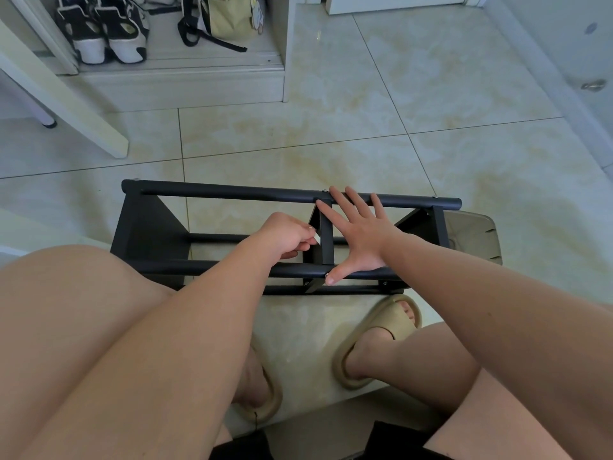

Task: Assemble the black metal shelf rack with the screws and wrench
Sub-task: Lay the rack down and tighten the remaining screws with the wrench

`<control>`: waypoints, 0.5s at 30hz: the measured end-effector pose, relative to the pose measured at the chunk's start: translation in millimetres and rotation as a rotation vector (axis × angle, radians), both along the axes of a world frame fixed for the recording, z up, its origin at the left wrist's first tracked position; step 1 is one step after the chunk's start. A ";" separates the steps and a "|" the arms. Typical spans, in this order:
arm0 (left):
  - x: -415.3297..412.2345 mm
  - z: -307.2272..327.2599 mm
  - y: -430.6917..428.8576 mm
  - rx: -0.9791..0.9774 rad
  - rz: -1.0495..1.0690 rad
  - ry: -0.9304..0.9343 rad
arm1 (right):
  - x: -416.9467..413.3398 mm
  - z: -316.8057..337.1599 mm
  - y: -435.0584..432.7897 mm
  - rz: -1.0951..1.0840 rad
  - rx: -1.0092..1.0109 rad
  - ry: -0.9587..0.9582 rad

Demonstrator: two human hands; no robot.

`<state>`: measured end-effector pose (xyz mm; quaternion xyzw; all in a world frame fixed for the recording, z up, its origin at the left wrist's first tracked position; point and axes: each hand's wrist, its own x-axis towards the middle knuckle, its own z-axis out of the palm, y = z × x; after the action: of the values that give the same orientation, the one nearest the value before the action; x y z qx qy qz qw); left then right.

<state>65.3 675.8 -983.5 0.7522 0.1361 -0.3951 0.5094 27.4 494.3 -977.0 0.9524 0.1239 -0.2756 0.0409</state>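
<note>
On the floor (398,144) the rack (232,192) looked nearly built, right hand (360,237) flat on it, left hand (288,239) pinching what seemed the wrench (317,240) at the middle brace (326,247).

The black metal shelf rack (232,195) lies across the tiled floor (398,144), its round tubes horizontal, with silver screw heads (324,191) at the joints. A small pale piece (318,241), possibly the wrench, sits beside its middle upright.
</note>
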 end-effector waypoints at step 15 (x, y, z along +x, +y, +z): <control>0.8 4.3 -1.8 0.062 -0.059 -0.008 | 0.6 -4.2 -1.9 0.005 0.008 -0.019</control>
<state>66.0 674.0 -979.2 0.7729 0.1239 -0.4026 0.4747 28.1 492.4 -981.3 0.9547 0.1268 -0.2662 0.0389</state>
